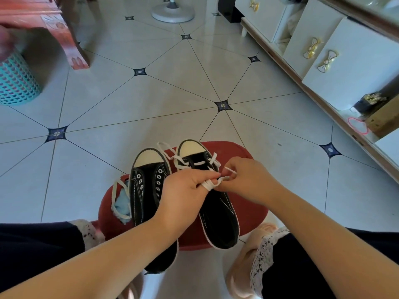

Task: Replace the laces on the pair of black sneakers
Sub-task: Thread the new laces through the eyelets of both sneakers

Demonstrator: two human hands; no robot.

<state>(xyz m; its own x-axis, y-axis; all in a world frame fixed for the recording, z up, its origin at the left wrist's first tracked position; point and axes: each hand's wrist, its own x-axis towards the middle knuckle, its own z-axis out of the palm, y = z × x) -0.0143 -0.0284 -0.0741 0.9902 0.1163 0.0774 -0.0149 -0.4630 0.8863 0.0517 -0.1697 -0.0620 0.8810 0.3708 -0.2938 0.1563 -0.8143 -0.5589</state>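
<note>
Two black sneakers with cream toe caps stand side by side on a red stool [244, 203]. The left sneaker [146, 186] has bare eyelets and no lace. The right sneaker [216, 212] carries a white lace [190, 164] threaded through its front eyelets, with loose ends trailing toward the toe. Over the right sneaker's middle, my left hand [183, 190] and my right hand [246, 180] meet and both pinch the white lace, which is wrapped around a left finger. Another loose white lace [117, 203] lies on the stool left of the left sneaker, over a light blue cloth [123, 205].
A tiled floor [151, 100] spreads ahead. A teal basket [15, 83] and a red wooden furniture leg [73, 46] stand at the far left. A white fan base [172, 11] is at the top. A white cabinet [345, 61] runs along the right. My knees flank the stool.
</note>
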